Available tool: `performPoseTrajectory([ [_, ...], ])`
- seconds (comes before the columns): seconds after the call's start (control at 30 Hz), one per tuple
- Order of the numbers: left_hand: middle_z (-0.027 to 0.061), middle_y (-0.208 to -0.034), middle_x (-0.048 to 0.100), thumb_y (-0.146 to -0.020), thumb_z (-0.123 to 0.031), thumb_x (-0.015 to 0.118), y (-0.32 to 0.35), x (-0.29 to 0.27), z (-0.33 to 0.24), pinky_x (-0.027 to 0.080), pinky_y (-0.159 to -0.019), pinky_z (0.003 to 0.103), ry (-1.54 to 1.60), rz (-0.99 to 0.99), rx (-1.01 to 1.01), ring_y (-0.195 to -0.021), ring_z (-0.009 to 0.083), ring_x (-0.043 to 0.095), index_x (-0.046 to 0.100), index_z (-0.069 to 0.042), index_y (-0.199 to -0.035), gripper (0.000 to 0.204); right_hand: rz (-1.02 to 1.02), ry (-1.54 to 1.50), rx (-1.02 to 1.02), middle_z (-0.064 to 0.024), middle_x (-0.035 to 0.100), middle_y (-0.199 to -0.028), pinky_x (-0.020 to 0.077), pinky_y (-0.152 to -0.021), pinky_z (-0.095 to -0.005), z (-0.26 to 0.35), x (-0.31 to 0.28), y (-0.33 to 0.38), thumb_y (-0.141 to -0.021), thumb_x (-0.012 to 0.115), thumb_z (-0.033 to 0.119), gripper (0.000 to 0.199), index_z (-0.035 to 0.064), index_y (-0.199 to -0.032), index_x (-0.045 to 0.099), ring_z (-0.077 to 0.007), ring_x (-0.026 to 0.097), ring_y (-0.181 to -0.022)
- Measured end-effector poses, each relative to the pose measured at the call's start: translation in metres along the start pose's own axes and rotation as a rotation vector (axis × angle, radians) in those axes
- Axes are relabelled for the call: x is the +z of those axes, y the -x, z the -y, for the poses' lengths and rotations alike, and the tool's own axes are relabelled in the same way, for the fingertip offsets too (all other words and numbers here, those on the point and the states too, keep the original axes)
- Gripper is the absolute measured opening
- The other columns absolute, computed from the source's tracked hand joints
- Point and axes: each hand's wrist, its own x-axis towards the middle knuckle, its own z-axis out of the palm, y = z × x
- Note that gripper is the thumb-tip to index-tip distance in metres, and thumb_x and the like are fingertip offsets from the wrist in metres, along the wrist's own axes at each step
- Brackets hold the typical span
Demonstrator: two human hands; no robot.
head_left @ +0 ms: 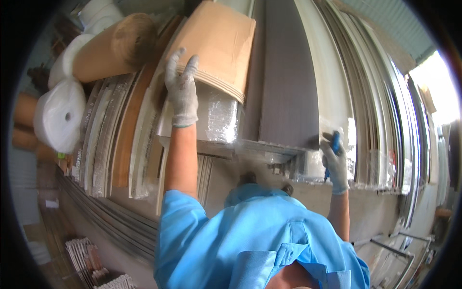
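Brown cardboard (219, 41) under a spread left hand (183, 94), blue tool (335, 141) in the right hand (334, 159)

Writing first: a red mark (392, 158) on the wrapped stock at the right is too small and blurred to read. A green tag (61, 155) at the far left and a white slip (52, 203) below it are equally illegible.

The cardboard lies in layers, their edges showing along the near side, on top of a pale panel (219, 115) wrapped in shiny clear film. It sits at the upper middle, just left of a broad dark panel (288, 72). The left hand, in a pale knit glove, reaches over its near left corner with fingers spread, grasping nothing; how hard it presses, I cannot tell. The right hand, gloved alike, is closed around the blue tool beside the dark panel's near right corner; the tool's kind is unclear.

Long pale profiles (375, 101) lie side by side to the right, and more strips (106, 135), some filmed, run along the left. Beyond these rest a big brown roll (108, 48) and several white rolls (60, 115). The floor (365, 214) is dull grey-brown, with a metal frame (394, 248) at lower right and bundled pieces (84, 260) at lower left. Corrugated sheeting (406, 19) spans the upper right, above a glaring bright opening (438, 91).
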Motion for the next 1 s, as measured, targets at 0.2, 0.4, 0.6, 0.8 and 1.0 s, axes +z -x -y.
performPoseTrajectory([
  [0.2,0.0054,-0.09,0.066,-0.097,-0.026,0.071,0.067,-0.018,-0.018,0.052,-0.065,0.024,0.078,0.331,-0.183,-0.071,0.0096,0.06,0.051,-0.001,-0.141,0.054,0.141,0.117,0.093,0.0035,0.053,-0.07,0.0387,-0.047,-0.0222,-0.008,0.004,-0.007,-0.098,0.07,0.032,0.029,0.0038,-0.1,0.064,-0.0043,0.049,-0.053],
  [0.4,0.0086,-0.097,0.068,-0.099,-0.035,0.069,0.207,-0.01,-0.003,0.057,-0.07,0.029,0.489,0.573,-0.893,-0.081,0.0166,0.068,0.062,-0.003,-0.114,0.036,0.129,0.009,0.266,0.0042,0.051,-0.067,0.0385,-0.047,-0.0214,-0.009,0.004,-0.026,-0.094,0.07,0.053,0.046,0.0077,-0.094,0.064,-0.0045,0.048,-0.053],
  [0.6,0.0113,-0.105,0.07,-0.098,-0.036,0.069,0.209,0.019,0.031,0.062,-0.08,0.035,0.654,0.383,-1.007,-0.092,0.0207,0.071,0.061,-0.003,-0.117,0.039,0.145,-0.006,0.298,0.0043,0.05,-0.067,0.0333,-0.045,-0.0205,-0.012,0.011,-0.037,-0.094,0.069,0.056,0.046,0.0099,-0.094,0.063,-0.0038,0.042,-0.05],
  [0.8,0.0099,-0.102,0.07,-0.094,-0.04,0.073,0.194,0.013,0.002,0.06,-0.08,0.029,0.298,0.855,-0.915,-0.09,0.0167,0.07,0.063,-0.003,-0.117,0.045,0.224,-0.244,0.279,0.0076,0.044,-0.06,0.0246,-0.04,-0.0214,-0.004,-0.008,-0.041,-0.096,0.07,0.047,0.037,0.0132,-0.086,0.059,-0.0034,0.033,-0.043],
  [1.0,0.012,-0.108,0.065,-0.098,-0.034,0.07,0.111,-0.033,-0.006,0.058,-0.079,0.03,0.122,0.201,-0.364,-0.09,0.0185,0.067,0.059,-0.003,-0.124,0.043,0.175,-0.273,0.237,0.008,0.04,-0.053,0.0217,-0.038,-0.0227,0.006,-0.044,-0.05,-0.096,0.069,0.048,0.039,0.0175,-0.077,0.055,-0.0041,0.032,-0.039],
])
